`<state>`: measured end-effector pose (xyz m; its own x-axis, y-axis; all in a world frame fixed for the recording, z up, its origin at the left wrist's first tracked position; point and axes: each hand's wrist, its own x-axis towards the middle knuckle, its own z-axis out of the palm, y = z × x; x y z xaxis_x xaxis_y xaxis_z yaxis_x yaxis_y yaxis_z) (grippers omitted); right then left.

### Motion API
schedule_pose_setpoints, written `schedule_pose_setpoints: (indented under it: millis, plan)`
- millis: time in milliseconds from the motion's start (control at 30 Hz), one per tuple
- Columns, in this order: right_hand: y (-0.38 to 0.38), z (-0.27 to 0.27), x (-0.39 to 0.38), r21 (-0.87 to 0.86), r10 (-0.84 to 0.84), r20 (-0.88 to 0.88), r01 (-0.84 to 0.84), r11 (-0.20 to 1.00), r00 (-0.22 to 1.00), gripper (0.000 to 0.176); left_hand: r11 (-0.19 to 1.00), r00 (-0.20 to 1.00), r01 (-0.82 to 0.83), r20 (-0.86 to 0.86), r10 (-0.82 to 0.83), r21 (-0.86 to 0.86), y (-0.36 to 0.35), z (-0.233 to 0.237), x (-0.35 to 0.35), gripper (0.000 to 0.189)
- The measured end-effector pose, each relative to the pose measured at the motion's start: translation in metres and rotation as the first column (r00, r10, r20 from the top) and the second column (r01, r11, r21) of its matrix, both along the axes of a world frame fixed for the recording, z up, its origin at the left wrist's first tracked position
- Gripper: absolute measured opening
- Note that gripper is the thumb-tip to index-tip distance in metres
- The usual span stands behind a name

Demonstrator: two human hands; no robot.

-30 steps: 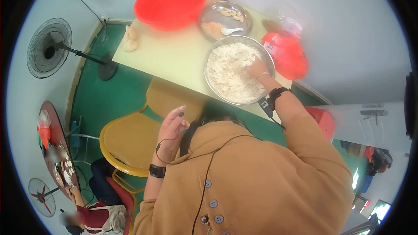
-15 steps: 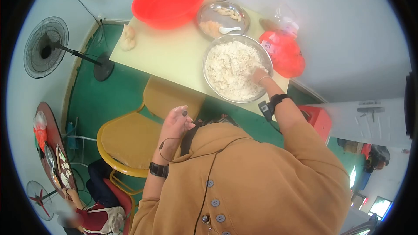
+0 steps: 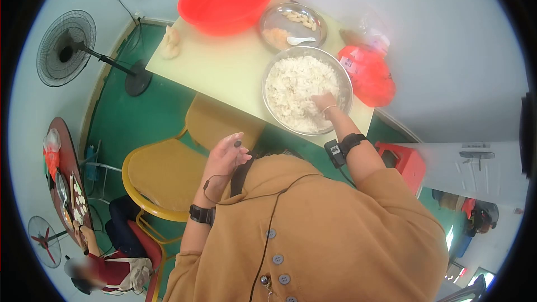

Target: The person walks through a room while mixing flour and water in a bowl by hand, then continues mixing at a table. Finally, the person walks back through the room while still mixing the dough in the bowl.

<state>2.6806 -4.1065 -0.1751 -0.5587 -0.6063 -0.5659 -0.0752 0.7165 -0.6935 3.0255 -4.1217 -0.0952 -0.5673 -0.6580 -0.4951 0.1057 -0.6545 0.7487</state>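
A wide metal bowl (image 3: pixel 348 98) full of crumbly white floury dough (image 3: pixel 296 86) stands at the table's near edge. My right hand (image 3: pixel 324 102) reaches into its right side, with the fingers sunk in the dough and mostly hidden. My left hand (image 3: pixel 225 155) is raised in front of my body, away from the bowl, its fingers loosely bent and apart. A small dark round piece (image 3: pixel 238 144) shows at those fingers; a thin cable runs by the wrist. Behind the bowl, a metal tray (image 3: pixel 274 18) carries pale finger-shaped pieces, an orange-pink heap and a white spoon (image 3: pixel 301 40).
On the pale table (image 3: pixel 218 70) are a red basin (image 3: pixel 224 3), a pale lump (image 3: pixel 170 43) and a red plastic bag (image 3: pixel 369 78). A yellow chair (image 3: pixel 159 176) and a standing fan (image 3: pixel 67 47) are left. Another person (image 3: pixel 120 268) works at a round table (image 3: pixel 67 151).
My right hand has moved a little left and nearer to me within the dough. The view has shifted slightly; my left hand keeps about the same pose.
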Motion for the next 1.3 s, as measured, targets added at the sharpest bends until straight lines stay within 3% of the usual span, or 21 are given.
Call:
schedule_pose_setpoints:
  millis: [33,100,167,233,300,333,367,433,467,533,633,767,833,867,933,1033,1233,1300]
  plan:
    - [-0.006,0.006,-0.002,-0.067,0.018,-0.054,-0.021,0.997,0.998,0.067,1.000,1.000,-0.001,0.004,0.001,0.000,0.000,0.001,-0.003,0.032]
    - [-0.016,0.005,-0.015,-0.118,0.082,0.001,-0.082,0.990,0.997,0.067,1.000,1.000,0.002,0.010,-0.003,0.004,0.001,0.003,-0.010,0.033]
    - [-0.026,0.002,-0.028,-0.174,0.211,-0.173,-0.240,0.955,0.962,0.065,1.000,1.000,0.005,0.008,-0.005,0.004,0.002,0.004,-0.017,0.034]
    - [-0.037,-0.015,-0.050,-0.239,0.228,-0.217,-0.278,0.931,0.949,0.061,1.000,1.000,0.003,0.004,-0.003,0.006,0.004,0.003,-0.023,0.034]
    - [-0.047,-0.031,-0.072,-0.013,0.411,-0.583,-0.515,0.857,0.700,0.060,1.000,0.999,0.017,-0.030,-0.018,-0.016,0.008,0.001,-0.028,0.035]
    - [-0.049,-0.032,-0.077,0.036,0.506,-0.655,-0.645,0.763,0.562,0.058,1.000,1.000,0.012,-0.024,-0.012,-0.011,0.010,0.002,-0.031,0.035]
    - [-0.049,-0.034,-0.080,0.034,0.512,-0.649,-0.650,0.759,0.563,0.058,1.000,1.000,0.011,-0.027,-0.011,-0.008,0.012,0.003,-0.033,0.034]
    - [-0.048,-0.035,-0.086,0.379,0.753,-0.485,-0.669,0.639,0.445,0.054,1.000,1.000,0.001,-0.025,-0.001,-0.005,0.015,0.007,-0.039,0.034]
    - [-0.047,-0.036,-0.084,0.375,0.756,-0.481,-0.676,0.634,0.443,0.054,1.000,1.000,0.004,-0.012,-0.004,-0.005,0.017,0.009,-0.041,0.035]
    - [-0.042,-0.040,-0.078,0.574,0.853,-0.375,-0.631,0.521,0.363,0.051,1.000,1.000,-0.001,0.009,0.001,-0.005,0.020,0.012,-0.045,0.035]
    - [-0.018,-0.039,-0.067,0.632,0.874,-0.372,-0.605,0.484,0.311,0.052,1.000,0.999,-0.006,0.043,0.008,-0.031,0.024,0.015,-0.049,0.035]
    - [-0.006,-0.018,-0.053,0.629,0.933,-0.211,-0.691,0.357,0.291,0.056,0.998,0.997,-0.045,0.066,0.047,-0.032,0.035,0.013,-0.058,0.035]
    - [-0.002,-0.028,-0.048,0.529,0.950,-0.056,-0.798,0.288,0.306,0.061,0.998,0.997,-0.056,0.046,0.057,-0.030,0.040,0.012,-0.063,0.036]
    - [0.002,-0.022,-0.038,0.529,0.950,-0.059,-0.797,0.291,0.308,0.061,0.998,0.998,-0.058,0.033,0.059,-0.021,0.043,0.011,-0.066,0.037]
    - [0.011,-0.012,-0.015,0.565,0.965,-0.177,-0.783,0.260,0.193,0.062,0.998,0.998,-0.059,0.019,0.059,-0.013,0.047,0.008,-0.073,0.038]
    - [0.011,-0.018,-0.008,0.572,0.929,-0.265,-0.733,0.367,0.258,0.060,1.000,1.000,-0.006,-0.006,0.006,-0.012,0.051,0.008,-0.086,0.040]
    - [0.008,-0.053,-0.038,0.445,0.896,-0.380,-0.805,0.393,0.228,0.048,0.994,0.993,0.101,0.062,-0.097,-0.052,0.050,0.040,-0.116,0.033]
    - [0.008,-0.058,-0.044,0.405,0.880,-0.387,-0.807,0.431,0.275,0.046,0.955,0.967,0.249,0.100,-0.236,-0.159,0.040,0.060,-0.130,0.031]
